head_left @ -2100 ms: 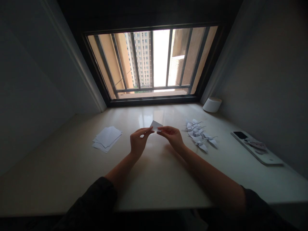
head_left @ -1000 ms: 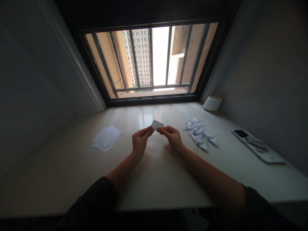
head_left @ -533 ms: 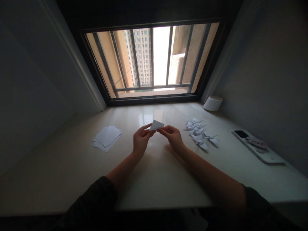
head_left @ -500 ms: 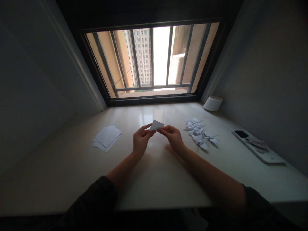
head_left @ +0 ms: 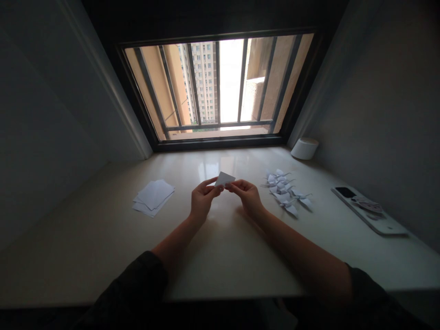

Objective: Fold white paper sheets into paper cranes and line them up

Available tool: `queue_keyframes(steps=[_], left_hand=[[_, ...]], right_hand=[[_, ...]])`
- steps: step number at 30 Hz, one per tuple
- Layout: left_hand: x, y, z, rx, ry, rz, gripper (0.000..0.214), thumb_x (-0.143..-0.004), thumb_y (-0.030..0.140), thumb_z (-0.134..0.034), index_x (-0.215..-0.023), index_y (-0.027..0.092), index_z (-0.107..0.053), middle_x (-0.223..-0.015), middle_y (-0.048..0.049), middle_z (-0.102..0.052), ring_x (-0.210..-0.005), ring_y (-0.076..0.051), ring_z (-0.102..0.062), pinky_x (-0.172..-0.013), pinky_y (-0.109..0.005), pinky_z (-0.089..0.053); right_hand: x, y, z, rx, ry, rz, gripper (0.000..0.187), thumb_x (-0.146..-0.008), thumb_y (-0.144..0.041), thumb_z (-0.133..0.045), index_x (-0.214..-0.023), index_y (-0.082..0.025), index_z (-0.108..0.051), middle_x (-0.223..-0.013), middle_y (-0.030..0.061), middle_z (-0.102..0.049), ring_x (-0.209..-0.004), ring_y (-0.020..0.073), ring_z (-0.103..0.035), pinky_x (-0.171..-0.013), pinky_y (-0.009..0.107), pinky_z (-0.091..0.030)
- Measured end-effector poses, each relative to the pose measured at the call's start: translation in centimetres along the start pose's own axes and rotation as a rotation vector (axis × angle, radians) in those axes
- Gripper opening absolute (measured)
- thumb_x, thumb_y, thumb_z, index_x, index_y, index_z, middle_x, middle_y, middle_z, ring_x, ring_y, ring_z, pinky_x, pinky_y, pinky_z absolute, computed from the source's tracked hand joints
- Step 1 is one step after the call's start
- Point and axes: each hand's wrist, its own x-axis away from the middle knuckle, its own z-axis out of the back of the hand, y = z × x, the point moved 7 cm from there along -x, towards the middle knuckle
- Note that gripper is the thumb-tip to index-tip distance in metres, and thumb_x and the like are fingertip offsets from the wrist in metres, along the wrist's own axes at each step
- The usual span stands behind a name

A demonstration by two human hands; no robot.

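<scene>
A small piece of folded white paper (head_left: 225, 178) is held up above the white surface, between both hands. My left hand (head_left: 202, 198) pinches its left side, thumb in front and fingers behind. At its lower right edge, the thumb and fingertips of my right hand (head_left: 248, 195) grip it. Some of the paper's lower edge is hidden by the fingertips. Off to the left lies a loose stack of white paper sheets (head_left: 154, 196). Several folded paper cranes (head_left: 282, 189) are clustered to the right of my right hand.
The white sill-like surface (head_left: 220, 256) runs to a dark-framed, barred window (head_left: 220, 144). A white cylindrical object (head_left: 305, 149) stands in the back right corner. A phone (head_left: 381, 223) with a ring-like attachment lies at the right, near the wall.
Almost nothing differs. Both hands keep their hold on the folded paper in nearly the same place, and the view has shifted very slightly.
</scene>
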Motion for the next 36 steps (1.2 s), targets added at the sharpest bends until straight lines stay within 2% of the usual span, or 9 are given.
queue_keyframes(steps=[7, 11, 18, 23, 29, 33, 36], left_hand=[[0.0, -0.4, -0.1, 0.032, 0.000, 0.030, 0.044, -0.062, 0.029, -0.076, -0.102, 0.016, -0.065, -0.077, -0.0057, -0.072, -0.077, -0.018, -0.066, -0.079, -0.034, -0.048], [0.0, -0.6, 0.0, 0.038, -0.006, 0.039, 0.042, -0.063, 0.028, -0.076, -0.102, 0.016, -0.064, -0.079, -0.0061, -0.072, -0.077, -0.017, -0.066, -0.078, -0.033, -0.048], [-0.3, -0.3, -0.1, -0.098, -0.077, -0.006, 0.039, -0.064, 0.031, -0.075, -0.098, 0.015, -0.066, -0.081, -0.0076, -0.072, -0.078, -0.019, -0.066, -0.076, -0.033, -0.049], [-0.5, -0.9, 0.1, -0.114, -0.061, 0.033, 0.034, -0.062, 0.033, -0.076, -0.089, 0.013, -0.068, -0.077, -0.0075, -0.071, -0.075, -0.020, -0.066, -0.075, -0.033, -0.049], [-0.5, -1.5, 0.0, -0.061, -0.075, 0.112, 0.035, -0.060, 0.031, -0.077, -0.088, 0.012, -0.069, -0.079, -0.0089, -0.072, -0.075, -0.020, -0.067, -0.077, -0.034, -0.049], [-0.5, -1.4, 0.2, -0.040, -0.055, 0.113, 0.037, -0.058, 0.031, -0.078, -0.088, 0.012, -0.068, -0.077, -0.0090, -0.072, -0.075, -0.020, -0.066, -0.077, -0.035, -0.049], [-0.4, -1.3, 0.3, -0.033, -0.034, 0.107, 0.038, -0.056, 0.031, -0.080, -0.087, 0.012, -0.068, -0.076, -0.0086, -0.072, -0.074, -0.020, -0.066, -0.077, -0.035, -0.049]], right_hand=[[-0.1, 0.4, 0.2, -0.028, 0.034, -0.028, 0.027, -0.054, -0.035, -0.080, -0.069, -0.018, -0.066, -0.069, 0.0027, -0.071, -0.067, 0.0168, -0.065, -0.072, 0.033, -0.052], [-0.1, 0.1, 0.2, -0.079, 0.028, -0.019, 0.028, -0.053, -0.031, -0.081, -0.070, -0.020, -0.063, -0.066, -0.0002, -0.070, -0.064, 0.0160, -0.065, -0.070, 0.033, -0.051], [-0.1, -0.1, 0.2, -0.020, -0.006, -0.013, 0.029, -0.053, -0.031, -0.082, -0.070, -0.020, -0.061, -0.063, -0.0006, -0.070, -0.064, 0.0173, -0.066, -0.069, 0.032, -0.050], [-0.2, -0.1, 0.2, 0.035, -0.044, 0.008, 0.031, -0.054, -0.035, -0.080, -0.074, -0.019, -0.062, -0.066, 0.0017, -0.070, -0.067, 0.0200, -0.067, -0.070, 0.035, -0.051], [-0.7, 0.1, 0.4, 0.032, -0.064, 0.009, 0.028, -0.056, -0.034, -0.079, -0.073, -0.019, -0.062, -0.067, 0.0011, -0.069, -0.067, 0.0179, -0.066, -0.072, 0.033, -0.050], [-0.8, 0.2, 0.2, 0.041, -0.082, 0.013, 0.029, -0.058, -0.034, -0.078, -0.077, -0.020, -0.060, -0.067, -0.0006, -0.067, -0.068, 0.0169, -0.065, -0.072, 0.033, -0.049], [-0.7, 0.6, 0.1, 0.036, -0.099, -0.012, 0.034, -0.054, -0.031, -0.080, -0.078, -0.021, -0.059, -0.071, -0.0007, -0.067, -0.068, 0.0166, -0.064, -0.071, 0.032, -0.049]])
